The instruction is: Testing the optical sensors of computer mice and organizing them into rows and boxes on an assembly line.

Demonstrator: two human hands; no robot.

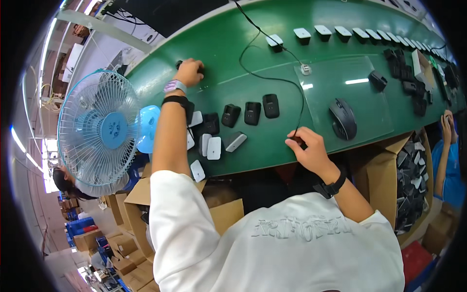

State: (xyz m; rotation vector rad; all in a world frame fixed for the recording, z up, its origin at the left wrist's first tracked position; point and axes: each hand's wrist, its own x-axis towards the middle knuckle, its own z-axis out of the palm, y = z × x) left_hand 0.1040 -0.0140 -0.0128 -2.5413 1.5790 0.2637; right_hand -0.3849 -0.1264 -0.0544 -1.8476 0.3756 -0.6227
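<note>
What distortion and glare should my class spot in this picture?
Head view: the green table bows in an arc, with black corners; white glare streaks lie across the clear sheet; at far left, tube lights burn out; the right hand looks fairly sharp, while the row of devices crowds indistinctly toward the right rim.

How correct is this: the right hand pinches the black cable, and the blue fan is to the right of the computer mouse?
The fan's side is wrong: in the head view, the blue fan is to the left of the computer mouse. The rest is correct: the right hand pinches the black cable.
</note>
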